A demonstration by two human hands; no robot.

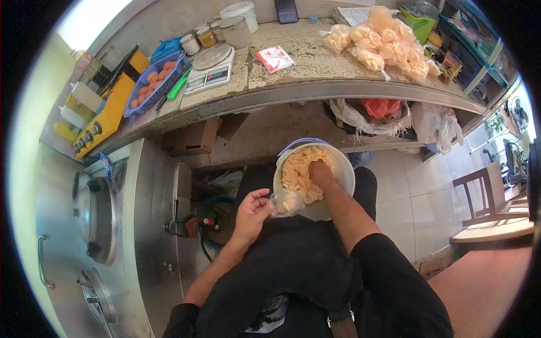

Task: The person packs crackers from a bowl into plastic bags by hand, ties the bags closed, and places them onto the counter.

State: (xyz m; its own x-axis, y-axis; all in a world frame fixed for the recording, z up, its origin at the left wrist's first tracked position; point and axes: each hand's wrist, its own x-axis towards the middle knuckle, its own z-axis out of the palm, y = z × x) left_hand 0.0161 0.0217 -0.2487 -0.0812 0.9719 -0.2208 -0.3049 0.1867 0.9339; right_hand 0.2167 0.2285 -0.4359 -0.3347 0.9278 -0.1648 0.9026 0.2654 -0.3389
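Observation:
A round white bucket filled with pale orange crackers sits between my legs. Its blue handle lies along the far rim. My left hand, at the bucket's near left, pinches the edge of a clear plastic bag between thumb and finger. A few crackers show inside this bag. My right hand reaches down into the crackers in the bucket; its fingertips are hidden, so their grip cannot be made out.
On the counter ahead are filled cracker bags, a red-and-white packet, a digital scale and a blue egg basket. Metal kitchen units stand left, a wooden chair right. A green bin sits beside my left leg.

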